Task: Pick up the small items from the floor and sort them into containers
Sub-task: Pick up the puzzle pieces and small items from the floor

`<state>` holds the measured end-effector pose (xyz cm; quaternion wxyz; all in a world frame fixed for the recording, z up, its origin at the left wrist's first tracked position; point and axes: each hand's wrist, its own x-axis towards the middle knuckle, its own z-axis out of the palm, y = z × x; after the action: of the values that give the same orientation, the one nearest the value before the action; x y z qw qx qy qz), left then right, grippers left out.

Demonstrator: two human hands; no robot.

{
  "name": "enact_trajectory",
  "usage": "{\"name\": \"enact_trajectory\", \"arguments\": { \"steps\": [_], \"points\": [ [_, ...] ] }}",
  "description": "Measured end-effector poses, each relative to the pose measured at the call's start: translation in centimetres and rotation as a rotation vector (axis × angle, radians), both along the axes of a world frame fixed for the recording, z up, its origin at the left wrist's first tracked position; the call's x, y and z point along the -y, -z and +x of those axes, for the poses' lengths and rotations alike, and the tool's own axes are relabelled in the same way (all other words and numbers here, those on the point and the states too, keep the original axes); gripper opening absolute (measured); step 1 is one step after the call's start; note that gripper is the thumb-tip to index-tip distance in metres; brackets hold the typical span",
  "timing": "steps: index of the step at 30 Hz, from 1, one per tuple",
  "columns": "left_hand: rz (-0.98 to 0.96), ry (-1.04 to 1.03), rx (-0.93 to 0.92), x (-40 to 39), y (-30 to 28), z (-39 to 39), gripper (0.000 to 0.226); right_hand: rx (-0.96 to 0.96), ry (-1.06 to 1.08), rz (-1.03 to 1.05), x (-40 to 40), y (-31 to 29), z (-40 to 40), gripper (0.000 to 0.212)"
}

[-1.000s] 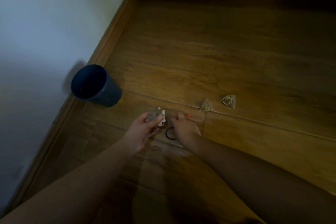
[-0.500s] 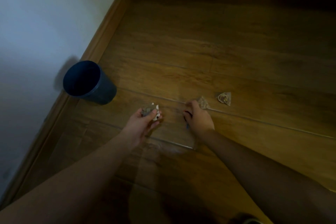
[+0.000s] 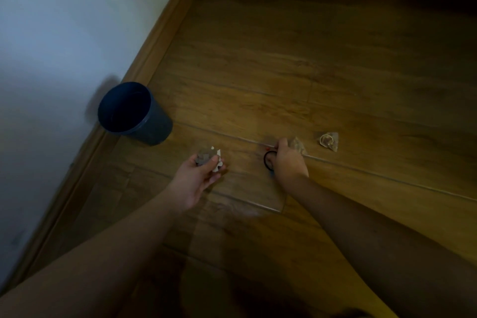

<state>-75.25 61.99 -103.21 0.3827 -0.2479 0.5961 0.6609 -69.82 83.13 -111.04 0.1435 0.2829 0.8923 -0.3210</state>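
Just right of the black hair tie (image 3: pixel 268 160), the tea bag (image 3: pixel 298 146) touches the right hand (image 3: pixel 289 162), which is curled over both; left hand (image 3: pixel 198 175) grasps scraps (image 3: pixel 207 160).

Bare wooden floor (image 3: pixel 322 59) fills the upper right of the frame, unobstructed. At left centre a dark blue cup (image 3: pixel 134 113) stands against the skirting board (image 3: pixel 154 51) and wall (image 3: pixel 64 33), closing that side. Two small packets (image 3: pixel 330 140) lie right of centre, with open floor between cup and packets.
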Motion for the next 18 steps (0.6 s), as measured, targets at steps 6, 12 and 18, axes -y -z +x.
{"name": "enact_trajectory", "arguments": {
  "steps": [6,12,18],
  "points": [
    [0.001,-0.002,-0.003,0.0,0.3,0.1,0.036,0.008,-0.160,0.017,-0.4,-0.3,-0.4,0.027],
    [-0.009,0.017,-0.020,0.0,0.2,-0.1,0.035,0.159,-0.284,0.054,-0.7,-1.1,-2.3,0.029],
    [-0.009,0.034,-0.030,0.0,0.2,0.0,0.034,0.189,-0.277,0.062,-0.7,-1.4,-2.5,0.037]
  ]
}}
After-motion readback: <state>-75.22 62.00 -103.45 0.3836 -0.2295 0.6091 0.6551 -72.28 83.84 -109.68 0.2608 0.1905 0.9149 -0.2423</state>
